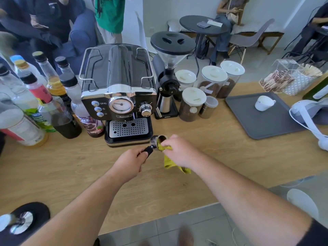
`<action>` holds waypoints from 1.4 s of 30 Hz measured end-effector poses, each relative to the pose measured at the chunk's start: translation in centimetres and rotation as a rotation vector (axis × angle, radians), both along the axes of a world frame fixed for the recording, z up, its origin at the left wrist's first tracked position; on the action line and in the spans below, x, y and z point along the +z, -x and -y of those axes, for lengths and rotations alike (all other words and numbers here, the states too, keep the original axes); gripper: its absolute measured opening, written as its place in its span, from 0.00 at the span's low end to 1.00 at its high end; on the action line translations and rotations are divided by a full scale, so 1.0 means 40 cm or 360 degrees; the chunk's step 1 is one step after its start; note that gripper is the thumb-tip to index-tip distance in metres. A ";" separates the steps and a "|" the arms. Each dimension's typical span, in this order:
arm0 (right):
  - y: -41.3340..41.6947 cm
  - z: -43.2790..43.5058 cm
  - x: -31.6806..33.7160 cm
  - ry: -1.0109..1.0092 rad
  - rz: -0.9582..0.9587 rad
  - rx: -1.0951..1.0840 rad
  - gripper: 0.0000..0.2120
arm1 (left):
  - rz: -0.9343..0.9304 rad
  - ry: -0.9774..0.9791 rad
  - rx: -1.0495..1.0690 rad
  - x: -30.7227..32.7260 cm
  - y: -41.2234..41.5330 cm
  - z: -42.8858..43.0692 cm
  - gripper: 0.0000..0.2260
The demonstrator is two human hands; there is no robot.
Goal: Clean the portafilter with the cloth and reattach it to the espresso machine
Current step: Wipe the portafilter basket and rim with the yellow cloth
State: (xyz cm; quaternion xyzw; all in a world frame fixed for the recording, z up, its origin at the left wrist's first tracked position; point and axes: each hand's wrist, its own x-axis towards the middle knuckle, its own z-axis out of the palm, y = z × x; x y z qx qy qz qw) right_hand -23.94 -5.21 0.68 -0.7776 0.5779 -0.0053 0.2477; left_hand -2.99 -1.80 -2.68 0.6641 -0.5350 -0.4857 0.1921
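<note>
Yellow cloth [167, 158] pinched by right hand [177, 150] in portafilter [158, 140]; left hand [130, 161] grips handle; loose grip risks dropping it.

The right hand [174, 150] is covering part of the cloth [168, 161] and the portafilter [157, 140] rim — the basket's inside is staying unreadable. Lower left, a shiny object [16, 222] is blurring, cut by the edge.
</note>
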 end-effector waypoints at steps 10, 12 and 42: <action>0.035 -0.035 -0.026 0.0300 0.0105 0.0000 0.18 | 0.0029 0.0060 -0.0004 0.037 0.022 -0.007 0.12; 0.042 -0.038 -0.019 0.0443 0.0129 0.0009 0.18 | 0.0043 0.0058 -0.0048 0.045 0.028 -0.004 0.12; 0.046 -0.012 0.021 0.0617 -0.0468 0.0220 0.03 | 0.0135 0.0135 -0.0161 0.082 0.074 -0.006 0.12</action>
